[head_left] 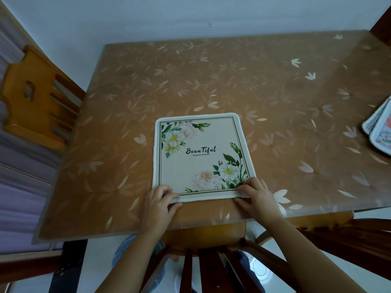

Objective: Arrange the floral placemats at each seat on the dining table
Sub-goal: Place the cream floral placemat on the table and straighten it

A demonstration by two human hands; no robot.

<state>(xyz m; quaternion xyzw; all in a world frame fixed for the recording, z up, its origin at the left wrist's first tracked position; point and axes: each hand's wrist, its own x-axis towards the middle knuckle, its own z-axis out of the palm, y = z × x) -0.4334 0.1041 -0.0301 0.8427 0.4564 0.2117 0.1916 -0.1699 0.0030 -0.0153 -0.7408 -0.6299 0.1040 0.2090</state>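
Note:
A square floral placemat (198,154), cream with white and pink flowers and the word "Beautiful", lies flat on the dining table (264,85) near its front edge. My left hand (159,203) pinches the mat's near left corner, fingers on top and thumb under the edge. The near right corner is pinched the same way by my right hand (255,196). At the table's right edge lie more folded placemats (379,132), partly cut off by the frame.
The table carries a brown leaf-patterned cover. A wooden chair (36,102) stands at the left side. Another chair's back (211,265) is right below me at the front edge. A white wall runs behind the table.

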